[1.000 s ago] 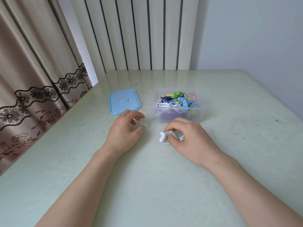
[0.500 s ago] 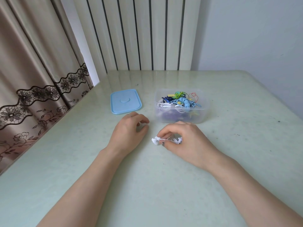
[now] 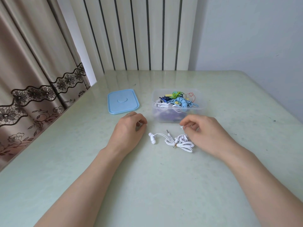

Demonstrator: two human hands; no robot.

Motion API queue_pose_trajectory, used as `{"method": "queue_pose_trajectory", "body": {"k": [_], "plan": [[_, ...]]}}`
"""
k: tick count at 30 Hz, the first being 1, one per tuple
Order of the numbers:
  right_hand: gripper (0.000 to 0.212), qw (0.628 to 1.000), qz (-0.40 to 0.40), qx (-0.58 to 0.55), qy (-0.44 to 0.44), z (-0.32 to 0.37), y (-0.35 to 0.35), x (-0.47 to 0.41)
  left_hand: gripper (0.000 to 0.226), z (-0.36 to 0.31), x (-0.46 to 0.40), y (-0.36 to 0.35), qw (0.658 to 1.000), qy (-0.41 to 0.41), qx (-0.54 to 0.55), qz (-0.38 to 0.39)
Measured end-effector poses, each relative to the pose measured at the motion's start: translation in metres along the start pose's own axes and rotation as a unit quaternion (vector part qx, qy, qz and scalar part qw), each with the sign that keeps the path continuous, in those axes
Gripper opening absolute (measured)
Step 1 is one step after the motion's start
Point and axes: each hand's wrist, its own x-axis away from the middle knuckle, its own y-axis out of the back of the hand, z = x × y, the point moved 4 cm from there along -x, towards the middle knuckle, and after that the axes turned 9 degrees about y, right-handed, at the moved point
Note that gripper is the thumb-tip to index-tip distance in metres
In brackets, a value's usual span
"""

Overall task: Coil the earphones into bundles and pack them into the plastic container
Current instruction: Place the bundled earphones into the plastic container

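your left hand (image 3: 129,128) rests on the pale green table (image 3: 147,185) with its fingers loosely curled under and nothing visible in them; a ring sits on one finger. your right hand (image 3: 205,133) hovers low at the other side, fingers bent, thumb and forefinger closed on a small white piece at about the fingertips (image 3: 182,124), which looks like one earbud of the white earphones (image 3: 178,141), though it is too small to be sure

the white earphones lie on the table between your two hands, loose and not coiled. the tangled cord and the plug sit just beside the right hand's thumb side, touching or nearly touching it. the other earbud (image 3: 152,138) lies stretched out toward the left, near your left thumb but apart from it

just beyond your right fingers stands the clear plastic container (image 3: 201,102), open, holding bundles of blue, green, white and dark earphones. its light blue lid (image 3: 123,101) lies flat on the table to the left of it, just past your left hand's knuckles

a patterned curtain (image 3: 32,79) hangs at the left and a white ribbed radiator (image 3: 139,33) stands behind the table
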Motion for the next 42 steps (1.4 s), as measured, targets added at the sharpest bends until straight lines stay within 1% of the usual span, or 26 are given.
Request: {"method": "queue_pose_trajectory", "body": {"k": [2,4,5,7,9,13,16,20,24,28,31,35,37,40,42], "plan": [[0.013,0.998,-0.017,0.055,-0.012,-0.004,0.002,-0.001,0.010,0.000,0.000,0.000,1.000,0.000,0.000,0.002],[0.013,0.995,-0.002,0.095,-0.027,-0.008,0.001,0.000,0.010,-0.001,0.000,0.001,1.000,-0.004,0.009,0.000],[0.013,0.995,0.009,0.097,-0.035,-0.009,-0.001,0.001,0.011,-0.003,0.001,0.002,1.000,-0.008,0.020,-0.003],[0.011,0.996,0.013,0.071,-0.046,-0.009,-0.002,0.001,0.010,-0.013,0.003,0.004,0.999,-0.013,0.052,-0.009],[0.011,0.998,-0.001,0.025,-0.053,-0.008,-0.003,0.000,0.009,-0.027,0.007,0.006,0.996,-0.011,0.088,-0.003],[0.023,0.996,-0.016,-0.036,-0.078,-0.010,-0.009,-0.003,0.012,-0.044,0.016,-0.002,0.988,0.003,0.142,0.055],[0.019,0.995,-0.019,-0.021,-0.097,-0.013,-0.012,-0.005,0.011,-0.042,0.015,-0.003,0.981,0.027,0.182,0.063],[0.005,0.996,-0.014,-0.009,-0.088,-0.013,-0.015,-0.010,0.013,-0.038,0.013,-0.003,0.972,0.043,0.224,0.058],[0.006,0.996,-0.007,-0.042,-0.079,-0.014,-0.016,-0.012,0.016,-0.035,0.011,-0.007,0.967,0.052,0.237,0.081],[0.008,0.997,-0.009,-0.067,-0.049,-0.010,-0.018,-0.012,0.013,-0.033,0.009,-0.005,0.955,0.079,0.274,0.080],[0.011,0.993,-0.010,-0.105,-0.044,-0.006,-0.021,-0.011,0.014,-0.035,0.010,-0.006,0.960,0.071,0.259,0.084],[0.012,0.976,-0.037,-0.212,-0.043,0.001,-0.022,-0.012,0.011,-0.038,0.012,-0.008,0.964,0.056,0.240,0.097],[0.013,0.967,-0.051,-0.246,-0.032,0.006,-0.024,-0.013,0.010,-0.039,0.012,-0.008,0.966,0.047,0.235,0.098],[0.009,0.966,-0.067,-0.250,-0.011,0.012,-0.029,-0.012,0.012,-0.040,0.012,-0.007,0.969,0.035,0.226,0.099],[0.010,0.970,-0.069,-0.234,0.004,0.014,-0.032,-0.011,0.011,-0.040,0.012,-0.007,0.970,0.026,0.221,0.098]]}}
